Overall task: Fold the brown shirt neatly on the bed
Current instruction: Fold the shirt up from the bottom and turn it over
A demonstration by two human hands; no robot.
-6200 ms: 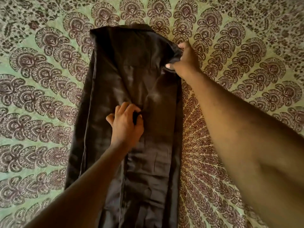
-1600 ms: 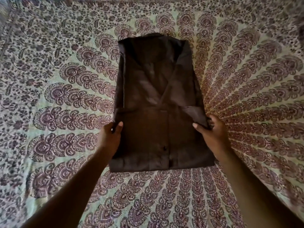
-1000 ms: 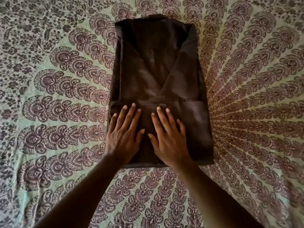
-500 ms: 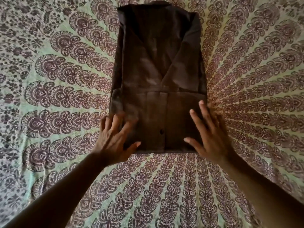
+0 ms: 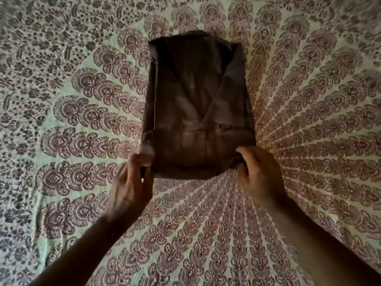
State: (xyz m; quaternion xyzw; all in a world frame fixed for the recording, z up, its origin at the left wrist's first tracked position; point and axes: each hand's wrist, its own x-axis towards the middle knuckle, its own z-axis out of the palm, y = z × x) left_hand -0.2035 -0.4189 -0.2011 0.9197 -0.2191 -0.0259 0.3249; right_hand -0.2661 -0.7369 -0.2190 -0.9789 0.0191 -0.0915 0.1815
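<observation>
The brown shirt (image 5: 195, 104) lies folded into a narrow rectangle in the middle of the bed, collar end away from me, its lower part doubled up over the body. My left hand (image 5: 131, 186) pinches the near left corner of the folded edge. My right hand (image 5: 259, 174) grips the near right corner with curled fingers. Between the two hands the near edge is raised a little off the sheet and sags in the middle.
The bed is covered by a green sheet (image 5: 82, 124) printed with a maroon mandala pattern, spreading flat around the shirt on all sides. Nothing else lies on it within view.
My hands went from lying flat on the shirt's lower part to grasping its near corners. The near edge has come up slightly, and the view has pulled back.
</observation>
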